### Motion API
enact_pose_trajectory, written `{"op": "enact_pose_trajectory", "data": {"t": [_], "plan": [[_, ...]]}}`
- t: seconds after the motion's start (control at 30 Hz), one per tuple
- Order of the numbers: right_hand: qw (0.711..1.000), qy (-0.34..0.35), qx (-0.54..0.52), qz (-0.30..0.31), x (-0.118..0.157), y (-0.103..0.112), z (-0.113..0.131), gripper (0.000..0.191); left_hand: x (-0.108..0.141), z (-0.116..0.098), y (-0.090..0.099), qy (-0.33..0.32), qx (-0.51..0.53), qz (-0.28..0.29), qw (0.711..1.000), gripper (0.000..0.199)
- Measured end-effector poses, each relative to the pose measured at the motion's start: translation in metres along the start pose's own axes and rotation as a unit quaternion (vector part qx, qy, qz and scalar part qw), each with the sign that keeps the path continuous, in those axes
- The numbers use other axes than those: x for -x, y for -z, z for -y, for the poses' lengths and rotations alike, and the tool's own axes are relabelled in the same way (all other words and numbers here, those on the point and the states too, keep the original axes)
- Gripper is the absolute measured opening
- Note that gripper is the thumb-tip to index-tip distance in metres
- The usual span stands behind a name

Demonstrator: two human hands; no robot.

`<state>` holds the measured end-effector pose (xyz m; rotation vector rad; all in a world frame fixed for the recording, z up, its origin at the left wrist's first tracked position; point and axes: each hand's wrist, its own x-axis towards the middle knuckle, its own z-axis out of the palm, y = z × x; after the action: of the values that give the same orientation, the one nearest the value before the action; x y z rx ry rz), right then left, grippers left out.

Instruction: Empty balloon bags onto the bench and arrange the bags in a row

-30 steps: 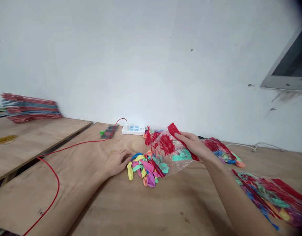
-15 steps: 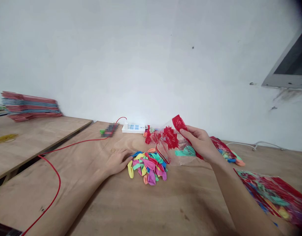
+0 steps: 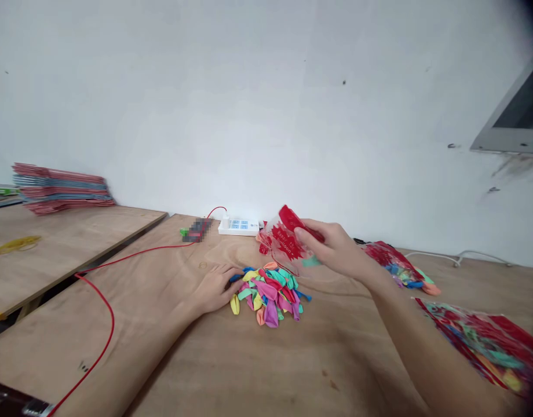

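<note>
In the middle of the table lies a pile of uninflated balloons (image 3: 269, 295) in pink, purple, green, yellow, blue and red. Against the pile's left edge rests my left hand (image 3: 216, 288), open, its fingers stretched toward the balloons and touching the nearest ones. My right hand (image 3: 329, 246) is closed on the red end of a clear plastic bag (image 3: 288, 240) with a red starburst print. The bag hangs tilted just behind and above the pile. A green balloon shows through it near my fingers; the rest of its contents is hard to make out.
Filled balloon bags (image 3: 479, 341) lie at the right, another bag (image 3: 392, 263) behind them. Against the wall stands a white power strip (image 3: 239, 226). A red cable (image 3: 112, 313) crosses the left side. Folded pink and blue stacks (image 3: 66, 188) sit on the left table.
My right hand has moved left with the bag, which is more crumpled and has less green showing. My left hand stays at the pile; a blue balloon now sticks out on the pile's right.
</note>
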<state>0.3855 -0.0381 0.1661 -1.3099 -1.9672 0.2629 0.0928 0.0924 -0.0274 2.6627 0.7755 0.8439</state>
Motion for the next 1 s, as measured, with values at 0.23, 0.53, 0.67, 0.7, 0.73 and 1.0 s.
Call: {"op": "enact_pose_trajectory", "data": {"t": [0.23,0.53,0.67,0.7,0.73,1.0], "plan": [[0.992,-0.02,0.052,0.115,-0.059,0.021,0.035,0.036,0.001,-0.002,0.001,-0.001,-0.006,0.002,1.0,0.031],[0.984,-0.056,0.102,0.137,-0.089,0.016,0.053,0.031,0.003,-0.001,-0.004,-0.019,-0.012,-0.013,1.0,0.032],[0.986,-0.06,0.092,0.124,-0.092,0.008,0.057,0.034,0.003,-0.003,-0.004,-0.021,-0.012,-0.015,1.0,0.033],[0.987,-0.056,0.088,0.122,-0.092,0.004,0.056,0.035,0.002,-0.004,-0.005,-0.02,-0.011,-0.019,1.0,0.033],[0.989,-0.053,0.08,0.114,-0.092,0.0,0.055,0.035,0.002,-0.005,-0.005,-0.018,-0.01,-0.026,0.999,0.032],[0.993,-0.064,0.061,0.076,-0.097,-0.017,0.049,0.037,-0.001,-0.022,-0.002,0.039,0.051,-0.08,0.995,0.029]]}}
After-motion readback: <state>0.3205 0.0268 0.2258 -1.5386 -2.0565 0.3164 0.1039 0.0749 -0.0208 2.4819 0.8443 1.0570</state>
